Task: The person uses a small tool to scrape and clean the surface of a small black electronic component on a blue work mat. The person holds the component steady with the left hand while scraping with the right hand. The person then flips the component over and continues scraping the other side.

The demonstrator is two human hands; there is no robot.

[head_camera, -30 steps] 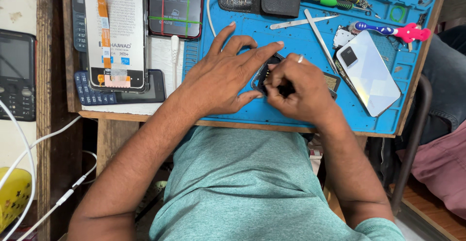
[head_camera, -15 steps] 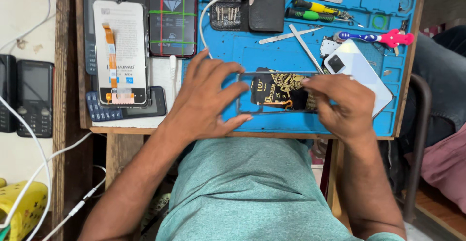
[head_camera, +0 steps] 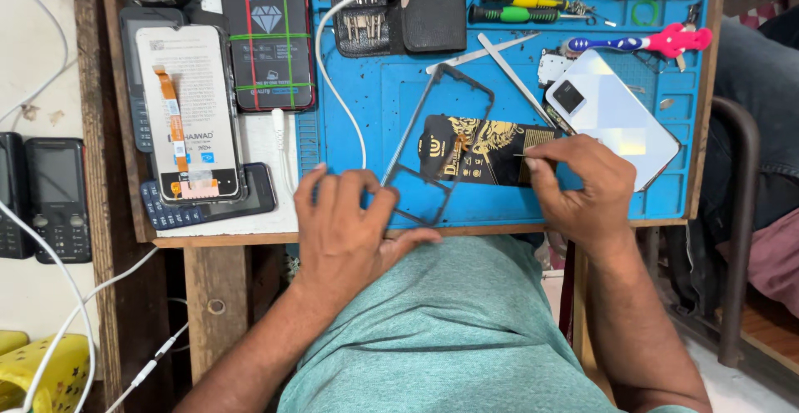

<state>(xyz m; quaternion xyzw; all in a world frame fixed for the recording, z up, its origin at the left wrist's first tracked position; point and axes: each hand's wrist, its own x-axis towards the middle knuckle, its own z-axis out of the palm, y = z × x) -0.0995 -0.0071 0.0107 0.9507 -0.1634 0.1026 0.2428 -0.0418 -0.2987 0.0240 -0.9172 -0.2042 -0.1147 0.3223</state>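
- While the blue mat (head_camera: 508, 205) covers most of the bench, two old keypad phones (head_camera: 42, 197) lie well to its left, past the bench's wooden edge.
- Just left of the mat, a phone screen part (head_camera: 187, 113) with an orange ribbon lies face down on white paper.
- At the mat's near left corner, the left hand (head_camera: 349, 230) pinches the lower end of a thin black phone frame (head_camera: 437, 143), thumb under it and fingers bent over the top.
- From that grip the frame rises tilted off the mat, its far end pointing to a black screwdriver case (head_camera: 399, 5) at the mat's far edge.
- On the mat's middle lies a black and gold packet (head_camera: 483, 151); whether the frame touches it cannot be told.
- At the packet's right end, the right hand (head_camera: 578, 188) has its fingertips pressed together on the packet's edge.
- Beside that hand, on the mat's right part, rests a white phone back (head_camera: 616, 113).
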